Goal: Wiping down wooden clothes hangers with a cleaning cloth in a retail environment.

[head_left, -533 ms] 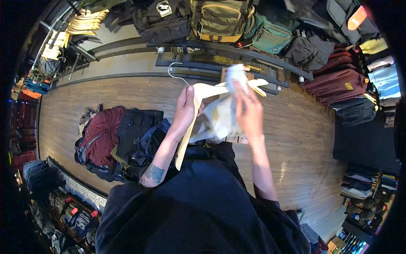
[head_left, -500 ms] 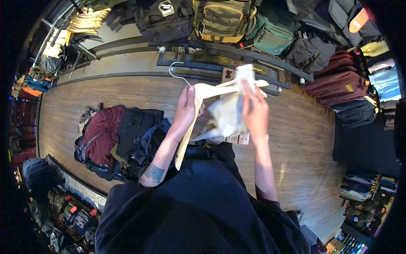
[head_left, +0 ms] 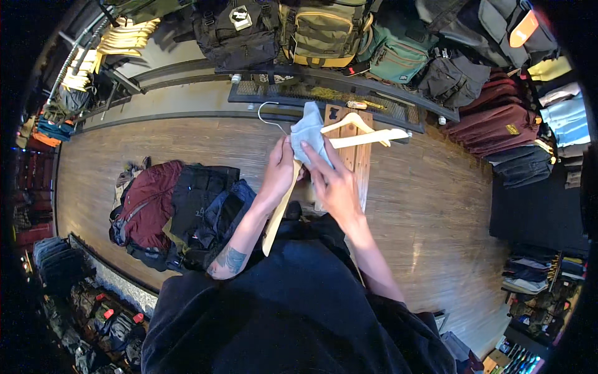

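Observation:
A pale wooden hanger (head_left: 278, 219) with a metal hook is held up in front of me, one arm slanting down toward my body and the other reaching right. My left hand (head_left: 276, 177) is closed around it near the hook. In my right hand (head_left: 339, 194) a light grey-blue cloth (head_left: 309, 129) is pressed over the hanger by its neck, the fingers bent onto it. Behind the hands, a second wooden hanger (head_left: 354, 118) lies on a slatted wooden bench (head_left: 362, 171). The hanger's middle is hidden under the cloth.
A heap of folded clothes, with a maroon jacket (head_left: 152, 193) and dark garments, lies on the wood floor at left. Backpacks (head_left: 321, 34) stand on a low metal shelf (head_left: 261, 93) ahead. Clothes racks are at right, and more hangers (head_left: 128, 37) hang at upper left.
My right hand has brought the cloth leftward along the hanger, from its right arm to near the hook. The cloth now sits bunched, and the bench shows more. My left hand keeps its grip.

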Action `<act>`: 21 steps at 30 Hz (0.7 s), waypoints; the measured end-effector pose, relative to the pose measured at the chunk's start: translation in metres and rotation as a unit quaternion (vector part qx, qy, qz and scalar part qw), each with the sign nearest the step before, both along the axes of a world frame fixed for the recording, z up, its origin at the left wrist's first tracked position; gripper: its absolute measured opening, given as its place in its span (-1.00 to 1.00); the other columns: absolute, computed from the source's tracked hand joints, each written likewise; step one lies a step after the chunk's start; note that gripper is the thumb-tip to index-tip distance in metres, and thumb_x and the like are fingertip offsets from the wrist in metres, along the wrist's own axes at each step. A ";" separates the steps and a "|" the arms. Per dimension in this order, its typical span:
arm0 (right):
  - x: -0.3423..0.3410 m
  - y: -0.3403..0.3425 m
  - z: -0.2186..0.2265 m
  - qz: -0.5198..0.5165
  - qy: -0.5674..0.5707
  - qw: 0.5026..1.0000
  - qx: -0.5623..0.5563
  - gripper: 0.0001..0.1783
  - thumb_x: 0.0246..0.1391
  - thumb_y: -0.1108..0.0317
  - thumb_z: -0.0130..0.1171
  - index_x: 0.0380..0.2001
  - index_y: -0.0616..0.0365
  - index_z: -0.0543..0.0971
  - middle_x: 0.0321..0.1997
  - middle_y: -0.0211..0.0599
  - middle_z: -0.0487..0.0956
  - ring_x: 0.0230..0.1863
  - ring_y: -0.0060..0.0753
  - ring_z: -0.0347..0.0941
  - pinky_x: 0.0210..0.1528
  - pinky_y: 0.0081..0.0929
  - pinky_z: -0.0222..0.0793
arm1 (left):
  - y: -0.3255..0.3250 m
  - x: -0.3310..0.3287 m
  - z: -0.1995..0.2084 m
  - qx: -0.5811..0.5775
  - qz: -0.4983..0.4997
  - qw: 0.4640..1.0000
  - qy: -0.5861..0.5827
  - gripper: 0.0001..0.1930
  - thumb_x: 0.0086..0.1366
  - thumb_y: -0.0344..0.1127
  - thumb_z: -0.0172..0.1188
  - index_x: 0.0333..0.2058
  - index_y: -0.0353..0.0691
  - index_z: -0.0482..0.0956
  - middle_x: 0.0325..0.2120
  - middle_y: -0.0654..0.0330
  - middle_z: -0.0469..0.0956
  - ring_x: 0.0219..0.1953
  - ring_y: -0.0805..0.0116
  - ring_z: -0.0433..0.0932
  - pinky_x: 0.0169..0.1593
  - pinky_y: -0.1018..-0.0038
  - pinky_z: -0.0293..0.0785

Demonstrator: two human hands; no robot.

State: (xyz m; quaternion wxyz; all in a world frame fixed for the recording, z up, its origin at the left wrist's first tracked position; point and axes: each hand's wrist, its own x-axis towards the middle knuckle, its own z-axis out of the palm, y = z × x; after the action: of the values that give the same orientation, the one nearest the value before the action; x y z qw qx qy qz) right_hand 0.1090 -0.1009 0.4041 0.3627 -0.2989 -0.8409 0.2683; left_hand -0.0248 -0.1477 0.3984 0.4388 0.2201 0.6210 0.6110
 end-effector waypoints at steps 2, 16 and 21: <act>0.008 0.007 0.005 -0.014 -0.015 0.997 -0.079 -0.40 0.10 0.56 0.16 0.21 -0.24 0.53 0.24 -0.01 0.50 0.05 0.08 0.58 0.04 -0.20 0.58 | -0.005 -0.008 -0.002 0.029 -0.049 0.998 -0.009 -0.61 0.59 -0.05 -0.27 -0.04 -0.25 0.39 -0.54 0.24 0.46 -0.61 0.52 0.40 -0.52 0.55 0.32; 0.017 0.022 -0.008 -0.082 -0.036 0.996 -0.012 -0.40 0.10 0.54 0.13 0.22 -0.18 0.52 0.10 0.08 0.58 -0.03 0.07 0.62 -0.07 -0.14 0.62 | 0.008 -0.002 0.000 0.010 -0.047 0.999 0.015 -0.62 0.59 -0.05 -0.27 -0.12 -0.24 0.38 -0.58 0.27 0.43 -0.57 0.51 0.43 -0.45 0.54 0.38; -0.001 -0.004 -0.002 -0.037 -0.008 0.999 -0.001 -0.40 0.06 0.58 0.15 0.18 -0.14 0.56 0.16 0.12 0.54 -0.10 0.08 0.65 -0.13 -0.17 0.63 | 0.009 -0.003 -0.026 0.034 -0.012 0.999 0.033 -0.63 0.58 -0.04 -0.24 -0.13 -0.22 0.40 -0.58 0.25 0.45 -0.58 0.50 0.44 -0.48 0.55 0.39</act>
State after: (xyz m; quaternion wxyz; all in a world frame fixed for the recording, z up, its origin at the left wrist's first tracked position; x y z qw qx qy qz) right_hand 0.1083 -0.1053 0.4020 0.3650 -0.3323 -0.8321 0.2528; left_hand -0.0277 -0.1389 0.3721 0.4182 0.2621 0.6114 0.6186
